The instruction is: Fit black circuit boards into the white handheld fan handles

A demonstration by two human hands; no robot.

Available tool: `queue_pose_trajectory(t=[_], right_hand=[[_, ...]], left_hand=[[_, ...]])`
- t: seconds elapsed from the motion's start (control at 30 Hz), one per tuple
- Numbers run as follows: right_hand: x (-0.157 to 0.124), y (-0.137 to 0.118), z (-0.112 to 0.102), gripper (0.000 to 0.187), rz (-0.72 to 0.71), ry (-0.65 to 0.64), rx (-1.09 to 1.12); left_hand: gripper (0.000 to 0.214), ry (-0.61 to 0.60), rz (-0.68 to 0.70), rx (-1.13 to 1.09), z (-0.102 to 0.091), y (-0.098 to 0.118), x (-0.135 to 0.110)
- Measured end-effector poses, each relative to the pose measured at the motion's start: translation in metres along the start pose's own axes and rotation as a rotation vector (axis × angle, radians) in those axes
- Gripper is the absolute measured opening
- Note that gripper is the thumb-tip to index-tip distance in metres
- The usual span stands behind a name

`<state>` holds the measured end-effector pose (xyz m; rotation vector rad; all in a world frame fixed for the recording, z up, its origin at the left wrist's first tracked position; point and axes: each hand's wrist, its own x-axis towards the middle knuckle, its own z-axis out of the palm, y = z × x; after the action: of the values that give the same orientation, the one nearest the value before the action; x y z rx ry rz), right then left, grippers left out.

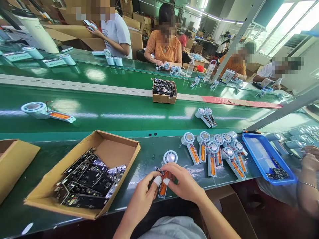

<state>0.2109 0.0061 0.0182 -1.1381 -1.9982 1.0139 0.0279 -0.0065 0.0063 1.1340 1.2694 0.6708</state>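
Observation:
A light-blue handheld fan [170, 157] lies in front of me, its round head away from me and its open handle, with an orange strip inside, toward me. Over that handle my left hand [144, 191] is closed on a small black circuit board [159, 171], mostly hidden by the fingers. My right hand [185, 182] meets it from the other side, thumb and fingers pinched at the board and handle; what they grip is hidden. White covers wrap both thumb tips. To the left, a cardboard box [117, 141] holds several black circuit boards [87, 179].
Several open fans [213, 149] lie to the right, beside a blue tray [259, 152] with boards. A co-worker's arm [309, 176] is at far right. On the green conveyor [124, 116] are more fans [36, 109]. A small box of boards [164, 98] stands beyond, before seated people.

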Motion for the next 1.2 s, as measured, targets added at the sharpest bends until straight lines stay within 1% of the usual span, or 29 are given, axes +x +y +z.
queue_pose_trajectory(t=[0.13, 0.23, 0.37, 0.53, 0.6, 0.67, 0.77, 0.83, 0.9, 0.97, 1.1, 1.2], right_hand=[[0.002, 0.001, 0.007, 0.033, -0.066, 0.028, -0.107], [0.002, 0.004, 0.009, 0.028, -0.051, 0.027, -0.145], [0.001, 0.004, 0.01, 0.024, 0.004, 0.051, -0.132], [0.0, 0.005, 0.013, 0.018, -0.036, 0.083, -0.114], [-0.001, 0.005, 0.013, 0.017, -0.055, 0.088, -0.102], [-0.001, 0.005, 0.013, 0.015, -0.073, 0.091, -0.113], [-0.001, 0.005, 0.012, 0.017, -0.128, 0.06, -0.168], [-0.001, 0.007, 0.012, 0.02, -0.159, 0.035, -0.197], [0.0, 0.008, 0.012, 0.021, -0.176, 0.056, -0.198], [0.001, 0.009, 0.014, 0.019, -0.186, 0.108, -0.169], [0.003, 0.009, 0.018, 0.017, -0.177, 0.211, -0.114], [0.004, 0.009, 0.019, 0.017, -0.16, 0.224, -0.104]], left_hand=[[0.054, 0.003, 0.034, 0.016, 0.0, 0.002, -0.001], [0.052, 0.016, 0.054, 0.035, 0.0, 0.003, -0.002], [0.055, 0.051, 0.057, 0.034, 0.0, 0.003, -0.003], [0.047, 0.027, 0.049, 0.047, -0.002, -0.001, -0.002], [0.042, 0.035, 0.062, 0.069, -0.003, -0.003, -0.002], [0.037, 0.064, 0.104, 0.11, -0.002, -0.003, -0.002], [0.028, 0.125, 0.237, 0.212, -0.001, 0.0, -0.003], [0.027, 0.156, 0.325, 0.27, 0.001, 0.003, -0.003], [0.028, 0.162, 0.357, 0.291, 0.002, 0.005, -0.004], [0.029, 0.156, 0.329, 0.268, 0.003, 0.004, -0.004], [0.035, 0.115, 0.205, 0.161, 0.003, -0.001, -0.004], [0.034, 0.081, 0.147, 0.12, 0.001, -0.005, -0.004]])
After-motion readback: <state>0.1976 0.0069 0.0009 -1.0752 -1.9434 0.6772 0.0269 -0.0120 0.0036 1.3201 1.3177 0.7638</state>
